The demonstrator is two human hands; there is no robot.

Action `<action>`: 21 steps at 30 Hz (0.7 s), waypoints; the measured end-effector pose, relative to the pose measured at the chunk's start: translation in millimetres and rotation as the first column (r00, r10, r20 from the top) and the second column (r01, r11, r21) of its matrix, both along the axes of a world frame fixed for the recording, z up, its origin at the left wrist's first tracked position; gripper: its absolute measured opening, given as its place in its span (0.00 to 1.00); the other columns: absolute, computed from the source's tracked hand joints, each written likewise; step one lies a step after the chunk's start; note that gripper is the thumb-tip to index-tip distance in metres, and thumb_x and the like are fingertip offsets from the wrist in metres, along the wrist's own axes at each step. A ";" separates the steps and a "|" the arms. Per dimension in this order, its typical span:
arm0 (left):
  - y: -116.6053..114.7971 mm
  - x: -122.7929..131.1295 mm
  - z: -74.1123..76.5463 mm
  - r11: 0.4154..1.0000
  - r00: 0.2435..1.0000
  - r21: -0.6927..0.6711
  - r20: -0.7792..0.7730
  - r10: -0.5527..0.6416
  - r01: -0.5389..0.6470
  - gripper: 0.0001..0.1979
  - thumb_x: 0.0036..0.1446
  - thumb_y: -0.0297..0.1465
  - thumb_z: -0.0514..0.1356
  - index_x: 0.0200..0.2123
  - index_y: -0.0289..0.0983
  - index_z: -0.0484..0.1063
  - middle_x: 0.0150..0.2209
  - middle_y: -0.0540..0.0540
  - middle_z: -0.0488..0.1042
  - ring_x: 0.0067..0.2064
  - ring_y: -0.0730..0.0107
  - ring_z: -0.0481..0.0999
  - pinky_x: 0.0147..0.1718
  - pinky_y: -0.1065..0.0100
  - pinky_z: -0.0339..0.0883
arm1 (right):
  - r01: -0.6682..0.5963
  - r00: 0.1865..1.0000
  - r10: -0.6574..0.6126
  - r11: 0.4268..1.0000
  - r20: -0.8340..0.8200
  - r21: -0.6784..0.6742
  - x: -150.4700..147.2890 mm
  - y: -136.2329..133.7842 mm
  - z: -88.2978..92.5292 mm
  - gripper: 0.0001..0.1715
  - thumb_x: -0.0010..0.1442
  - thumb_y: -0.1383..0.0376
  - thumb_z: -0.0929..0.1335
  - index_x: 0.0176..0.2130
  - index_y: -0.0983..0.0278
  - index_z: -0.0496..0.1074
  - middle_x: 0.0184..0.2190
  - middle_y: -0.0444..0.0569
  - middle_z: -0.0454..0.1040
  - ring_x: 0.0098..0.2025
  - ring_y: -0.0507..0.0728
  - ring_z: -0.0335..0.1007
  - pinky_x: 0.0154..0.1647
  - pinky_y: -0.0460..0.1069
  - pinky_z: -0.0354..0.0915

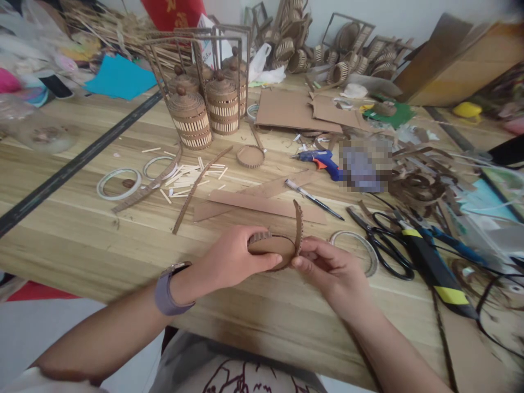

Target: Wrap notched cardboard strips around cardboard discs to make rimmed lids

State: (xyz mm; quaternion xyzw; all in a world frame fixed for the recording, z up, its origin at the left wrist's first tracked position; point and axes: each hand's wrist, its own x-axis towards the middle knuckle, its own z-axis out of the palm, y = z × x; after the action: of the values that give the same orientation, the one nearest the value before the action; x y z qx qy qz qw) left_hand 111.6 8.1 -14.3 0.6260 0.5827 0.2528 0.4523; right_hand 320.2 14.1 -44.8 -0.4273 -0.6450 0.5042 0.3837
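Note:
Near the table's front edge, my left hand [239, 255] grips a round cardboard disc [272, 248], thumb across its face and fingers around the far rim. A narrow corrugated cardboard strip [299, 224] runs along the disc's edge, and its loose end curves upward. My right hand [333, 270] pinches that strip against the disc's right side between thumb and fingers. Just beyond lie two flat cardboard strips [262, 206] and a pen [315, 200]. A similar shallow round cardboard piece [250, 156] rests farther back.
Scissors [382, 243], a yellow-black utility knife [436, 270] and a tape roll [362, 245] lie at right. Behind them is a blue glue gun [321, 161]. Small wooden sticks [192, 177] are scattered left of centre. Lantern-like cardboard models [190, 120] stand at the back.

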 end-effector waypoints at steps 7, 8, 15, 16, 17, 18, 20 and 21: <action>-1.8 2.1 2.5 0.999 1.000 0.049 0.011 0.002 -0.003 0.08 0.52 0.36 0.64 0.31 0.38 0.76 0.30 0.51 0.78 0.34 0.63 0.77 0.31 0.68 0.64 | -0.009 0.999 0.009 1.000 0.035 0.004 0.4 4.0 6.5 0.08 0.57 0.58 0.73 0.34 0.60 0.80 0.32 0.47 0.79 0.34 0.55 0.76 0.34 0.47 0.71; -2.1 2.8 2.5 0.998 1.000 0.056 0.014 0.007 -0.008 0.08 0.52 0.36 0.64 0.31 0.38 0.76 0.30 0.51 0.78 0.34 0.63 0.77 0.31 0.68 0.64 | 0.021 0.999 -0.023 0.999 0.043 0.029 0.2 4.9 8.7 0.08 0.57 0.58 0.73 0.35 0.59 0.81 0.33 0.48 0.80 0.34 0.55 0.76 0.35 0.47 0.72; -3.4 6.3 4.5 0.999 0.996 0.012 0.076 -0.043 0.042 0.09 0.53 0.34 0.63 0.37 0.39 0.77 0.33 0.52 0.80 0.35 0.64 0.77 0.32 0.69 0.65 | 0.112 0.991 -0.119 0.989 0.058 0.100 1.2 6.1 15.3 0.10 0.56 0.56 0.74 0.35 0.58 0.81 0.32 0.47 0.82 0.33 0.56 0.78 0.34 0.48 0.74; -3.3 6.3 4.8 0.999 0.995 0.007 0.085 -0.043 0.043 0.10 0.53 0.35 0.63 0.38 0.39 0.78 0.34 0.52 0.80 0.35 0.64 0.77 0.33 0.69 0.65 | 0.103 0.992 -0.109 0.990 0.059 0.098 1.7 5.8 14.5 0.10 0.56 0.56 0.74 0.35 0.58 0.81 0.32 0.47 0.82 0.33 0.56 0.78 0.34 0.48 0.74; -3.2 6.3 5.0 0.999 0.995 0.004 0.094 -0.042 0.042 0.11 0.54 0.36 0.64 0.39 0.39 0.78 0.35 0.51 0.81 0.36 0.63 0.77 0.34 0.68 0.65 | 0.092 0.993 -0.098 0.991 0.061 0.097 2.2 5.5 13.6 0.09 0.57 0.56 0.73 0.36 0.58 0.81 0.32 0.47 0.81 0.33 0.55 0.78 0.34 0.47 0.74; -3.2 6.2 5.0 0.999 0.994 0.001 0.101 -0.043 0.043 0.12 0.54 0.37 0.64 0.40 0.39 0.78 0.36 0.51 0.81 0.37 0.62 0.78 0.35 0.68 0.66 | 0.080 0.994 -0.086 0.992 0.062 0.098 2.5 5.3 12.9 0.09 0.58 0.57 0.73 0.37 0.58 0.81 0.33 0.47 0.81 0.34 0.55 0.78 0.34 0.47 0.74; -3.4 5.9 4.6 0.999 0.992 -0.012 0.118 -0.050 0.051 0.12 0.55 0.39 0.63 0.39 0.38 0.78 0.36 0.51 0.81 0.38 0.62 0.78 0.35 0.67 0.65 | 0.064 0.995 -0.071 0.993 0.066 0.099 2.8 4.8 12.5 0.09 0.58 0.57 0.73 0.38 0.57 0.81 0.34 0.47 0.81 0.35 0.55 0.78 0.36 0.47 0.74; -3.7 5.7 4.4 0.998 0.990 -0.022 0.126 -0.055 0.059 0.12 0.55 0.39 0.63 0.38 0.38 0.78 0.35 0.51 0.81 0.38 0.62 0.78 0.34 0.68 0.65 | 0.065 0.995 -0.072 0.993 0.065 0.099 2.8 4.7 12.8 0.10 0.58 0.57 0.73 0.38 0.57 0.81 0.34 0.47 0.81 0.35 0.55 0.78 0.37 0.48 0.74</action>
State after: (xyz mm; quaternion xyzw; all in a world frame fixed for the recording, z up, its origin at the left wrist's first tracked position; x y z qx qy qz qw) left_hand 117.3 4.5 -9.9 0.6195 0.5383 0.2711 0.5030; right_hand 323.0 18.7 -32.0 -0.4472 -0.6665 0.4437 0.3987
